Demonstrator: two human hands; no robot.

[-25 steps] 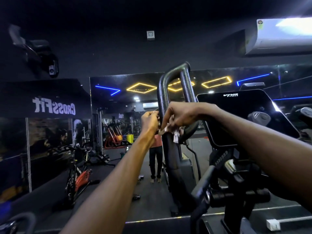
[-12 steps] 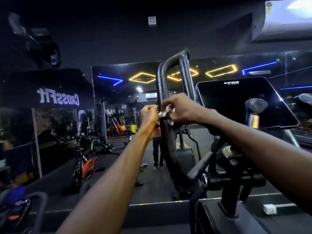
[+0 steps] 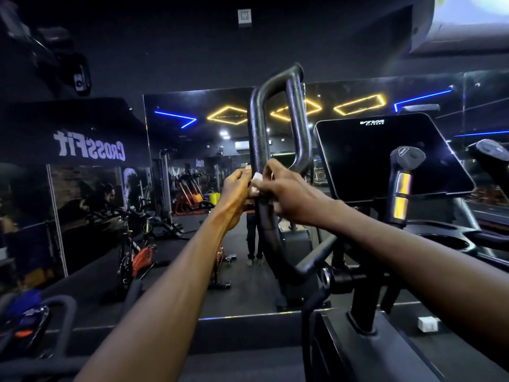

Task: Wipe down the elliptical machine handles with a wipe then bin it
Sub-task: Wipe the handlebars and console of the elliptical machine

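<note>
- head view, nearest first: both forearms reach forward from the bottom of the frame toward the elliptical's looped handle, meeting at the lower part of its left-hand tube.
- the right hand has its fingers curled over the tube from the right side and clamped on the white wipe, which sits bunched against the tube just under the fingertips.
- the left hand is at the tube's left side, fingers bent with the tips touching the wipe's edge; whether it pinches the wipe or only steadies it i cannot tell for sure, though it looks like a pinch.
- what has changed: half a second back the hands sat at much the same spot on the tube with the wipe hanging as a loose tag below the right fingers; now the wipe shows as a tighter white wad between the two hands, and the left fingertips are closer in on it.
- meaning for the task, as a judgement: the wiping of this handle is under way on the lower stretch, the upper bend and the second tube look not yet reached, and no bin is in view.
- the handle's long axis runs nearly upright, leaning a little, with the closed bend of the loop pointing up and the stem curving down and right toward the pivot.
- beyond it stands the dark console, then the wall mirror with a reflected person.
</note>
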